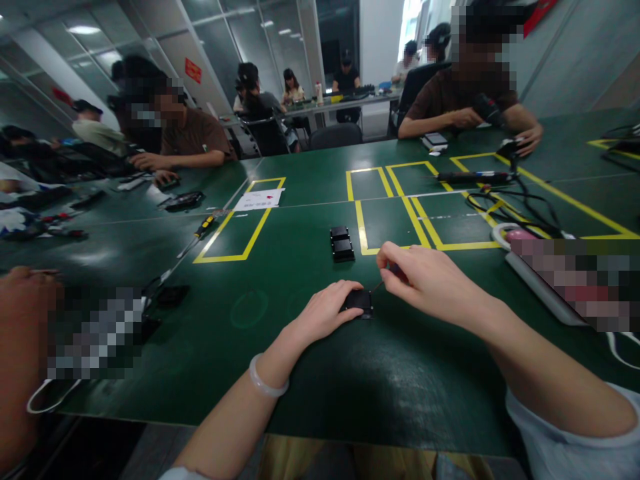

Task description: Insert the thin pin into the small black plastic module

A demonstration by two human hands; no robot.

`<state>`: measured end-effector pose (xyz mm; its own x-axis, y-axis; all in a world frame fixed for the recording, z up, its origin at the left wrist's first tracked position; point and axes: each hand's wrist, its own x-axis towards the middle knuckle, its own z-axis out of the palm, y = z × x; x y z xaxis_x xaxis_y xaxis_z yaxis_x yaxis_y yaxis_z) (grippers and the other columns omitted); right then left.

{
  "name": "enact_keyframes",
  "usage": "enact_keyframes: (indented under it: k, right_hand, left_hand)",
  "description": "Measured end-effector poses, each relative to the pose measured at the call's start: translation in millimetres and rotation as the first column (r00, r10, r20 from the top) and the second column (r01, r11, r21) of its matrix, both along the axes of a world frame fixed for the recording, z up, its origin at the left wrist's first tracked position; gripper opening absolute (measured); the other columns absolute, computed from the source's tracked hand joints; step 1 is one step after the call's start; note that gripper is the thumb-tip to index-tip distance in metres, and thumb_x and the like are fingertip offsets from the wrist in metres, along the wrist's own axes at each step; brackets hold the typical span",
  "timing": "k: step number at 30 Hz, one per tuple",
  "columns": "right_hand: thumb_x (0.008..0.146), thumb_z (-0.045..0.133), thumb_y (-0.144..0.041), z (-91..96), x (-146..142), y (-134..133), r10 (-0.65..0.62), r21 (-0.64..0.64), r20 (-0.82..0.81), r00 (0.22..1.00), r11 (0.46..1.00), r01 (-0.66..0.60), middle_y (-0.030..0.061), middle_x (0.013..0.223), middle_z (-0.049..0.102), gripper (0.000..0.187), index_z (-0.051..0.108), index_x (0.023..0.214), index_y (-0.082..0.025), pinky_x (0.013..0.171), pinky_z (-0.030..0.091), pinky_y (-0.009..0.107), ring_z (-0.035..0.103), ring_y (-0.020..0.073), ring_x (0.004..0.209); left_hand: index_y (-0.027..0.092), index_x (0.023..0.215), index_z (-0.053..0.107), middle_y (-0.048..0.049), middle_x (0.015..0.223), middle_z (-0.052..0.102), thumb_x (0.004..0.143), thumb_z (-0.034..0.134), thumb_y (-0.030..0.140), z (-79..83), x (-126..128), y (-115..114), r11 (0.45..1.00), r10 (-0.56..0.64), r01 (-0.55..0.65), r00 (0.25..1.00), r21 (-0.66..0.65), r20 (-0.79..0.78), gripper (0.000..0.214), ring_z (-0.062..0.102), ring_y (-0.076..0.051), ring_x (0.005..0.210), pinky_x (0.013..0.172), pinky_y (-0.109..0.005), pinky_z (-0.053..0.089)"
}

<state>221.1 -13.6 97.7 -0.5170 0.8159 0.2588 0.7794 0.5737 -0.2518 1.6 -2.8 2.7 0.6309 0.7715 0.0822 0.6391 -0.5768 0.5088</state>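
My left hand is closed on a small black rectangular block, pressing it to the green table with the thumb and fingers. Just to the right, my right hand pinches a small screwdriver, its thin metal shaft slanting down toward the block's right edge. Most of the tool's dark handle is hidden in the fingers. Whether the tip touches the block I cannot tell. A little farther off, a black two-part piece with small bright corner points lies on the table.
Yellow tape outlines mark the green table. A yellow-black screwdriver and a paper sheet lie left. Right are coiled black cables and a blurred-out object on a grey stand. Co-workers sit opposite; another person's arm is at left.
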Motion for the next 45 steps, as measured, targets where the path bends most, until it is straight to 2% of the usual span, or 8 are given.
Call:
enact_keyframes:
  k: [9, 18, 23, 28, 33, 37, 45]
  right_hand:
    - [0.090, 0.041, -0.027, -0.8, 2, 1, -0.004, 0.001, -0.008, 1.000, 1.000, 0.004, -0.0006, 0.071, 0.058, 0.010, 0.048, 0.090, -0.021, 0.057, 0.028, 0.026, 0.051, 0.0144, 0.063]
    - [0.090, 0.041, -0.028, -1.5, 5, 3, -0.011, 0.007, -0.020, 1.000, 1.000, 0.011, -0.0020, 0.068, 0.055, 0.008, 0.046, 0.089, -0.022, 0.057, 0.027, 0.026, 0.051, 0.0144, 0.062]
    - [0.090, 0.041, -0.028, -1.1, 6, 3, -0.016, -0.008, -0.031, 0.999, 1.000, 0.015, -0.0023, 0.068, 0.054, 0.007, 0.046, 0.089, -0.022, 0.056, 0.027, 0.026, 0.051, 0.0141, 0.062]
    - [0.090, 0.041, -0.028, -0.8, 6, 3, -0.018, -0.009, -0.032, 0.999, 1.000, 0.018, -0.0026, 0.068, 0.054, 0.007, 0.046, 0.088, -0.022, 0.056, 0.026, 0.026, 0.050, 0.0135, 0.060]
    - [0.090, 0.041, -0.028, -1.6, 6, 5, -0.005, -0.009, -0.033, 0.999, 1.000, 0.005, -0.0027, 0.069, 0.055, 0.007, 0.045, 0.088, -0.022, 0.056, 0.026, 0.026, 0.051, 0.0132, 0.061]
    - [0.090, 0.041, -0.028, -1.9, 7, 5, -0.016, -0.001, -0.032, 0.999, 1.000, 0.016, -0.0028, 0.069, 0.056, 0.007, 0.045, 0.088, -0.023, 0.056, 0.026, 0.026, 0.051, 0.0132, 0.060]
    - [0.090, 0.042, -0.028, -1.0, 8, 5, -0.011, 0.010, -0.028, 1.000, 1.000, 0.012, -0.0018, 0.069, 0.057, 0.007, 0.045, 0.089, -0.022, 0.055, 0.026, 0.026, 0.052, 0.0137, 0.061]
  left_hand:
    - [0.024, 0.120, 0.048, -0.0052, 0.117, 0.057, 0.090, 0.056, 0.039, -0.3, 2, -1, 1.000, 0.019, -0.019, 1.000, 0.009, -0.013, 0.035, 0.056, -0.023, 0.107, 0.091, -0.037, 0.047]
    - [0.024, 0.122, 0.048, -0.0058, 0.118, 0.055, 0.085, 0.063, 0.038, 3.5, 0, -1, 1.000, 0.010, -0.010, 1.000, -0.013, 0.001, 0.042, 0.057, -0.024, 0.106, 0.088, -0.036, 0.049]
    - [0.025, 0.132, 0.043, -0.0072, 0.125, 0.052, 0.082, 0.064, 0.024, 4.8, -5, 0, 0.998, -0.036, 0.037, 0.999, -0.046, 0.032, 0.054, 0.054, -0.024, 0.113, 0.097, -0.038, 0.045]
    - [0.026, 0.141, 0.033, -0.0070, 0.134, 0.047, 0.077, 0.052, 0.004, 9.0, -11, 0, 0.987, -0.134, 0.137, 0.990, -0.090, 0.037, 0.071, 0.047, -0.022, 0.123, 0.106, -0.037, 0.039]
    - [0.028, 0.142, 0.032, -0.0059, 0.136, 0.046, 0.082, 0.040, 0.000, 13.0, -12, 0, 0.987, -0.146, 0.148, 0.989, -0.068, 0.032, 0.067, 0.046, -0.019, 0.124, 0.107, -0.036, 0.039]
    - [0.031, 0.142, 0.034, -0.0054, 0.136, 0.045, 0.086, 0.039, 0.002, 13.1, -9, 0, 0.991, -0.131, 0.130, 0.991, -0.024, -0.017, 0.063, 0.050, -0.019, 0.121, 0.103, -0.036, 0.043]
    - [0.037, 0.140, 0.037, -0.0052, 0.141, 0.039, 0.091, 0.037, 0.005, 12.0, -4, 1, 0.981, -0.123, 0.156, 0.958, 0.111, -0.259, 0.058, 0.050, -0.023, 0.122, 0.097, -0.040, 0.048]
